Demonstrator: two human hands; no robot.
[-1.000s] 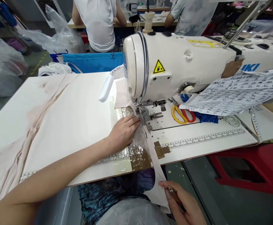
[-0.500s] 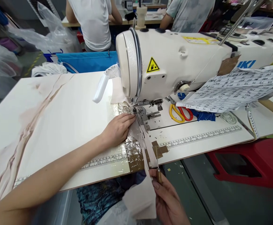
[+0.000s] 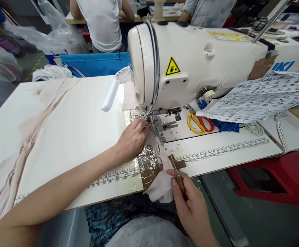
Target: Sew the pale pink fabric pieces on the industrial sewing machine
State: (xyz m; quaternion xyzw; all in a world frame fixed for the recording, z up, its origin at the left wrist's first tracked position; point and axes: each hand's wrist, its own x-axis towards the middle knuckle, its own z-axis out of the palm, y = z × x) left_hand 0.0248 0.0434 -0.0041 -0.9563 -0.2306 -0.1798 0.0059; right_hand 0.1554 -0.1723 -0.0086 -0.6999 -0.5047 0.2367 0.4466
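Observation:
My left hand (image 3: 133, 140) is beside the presser foot (image 3: 148, 118) of a white sewing machine (image 3: 192, 51). Its fingers are bent and pressed together on pale pink fabric (image 3: 161, 187); the fingertips are partly hidden. This fabric runs from under the needle area toward me and hangs slightly over the table's front edge. Lower right, my right hand (image 3: 191, 206) is closed around the wooden handle of an awl (image 3: 181, 185), its thin metal point directed up and away. The thumb and forefinger of that hand also touch the fabric's right edge.
Yellow-and-red-handled scissors (image 3: 200, 124) lie under the machine arm near a printed paper sheet (image 3: 262, 97). Folded pink fabric (image 3: 23, 157) lies along the table's left. A coiled cord (image 3: 254, 129), a tape measure (image 3: 281, 133) and a red stool (image 3: 275, 178) are right. People sit beyond.
My right hand has moved up and away from me with the awl, onto the table edge. The fabric's loose end has shifted up with it. My left fingers have bent more.

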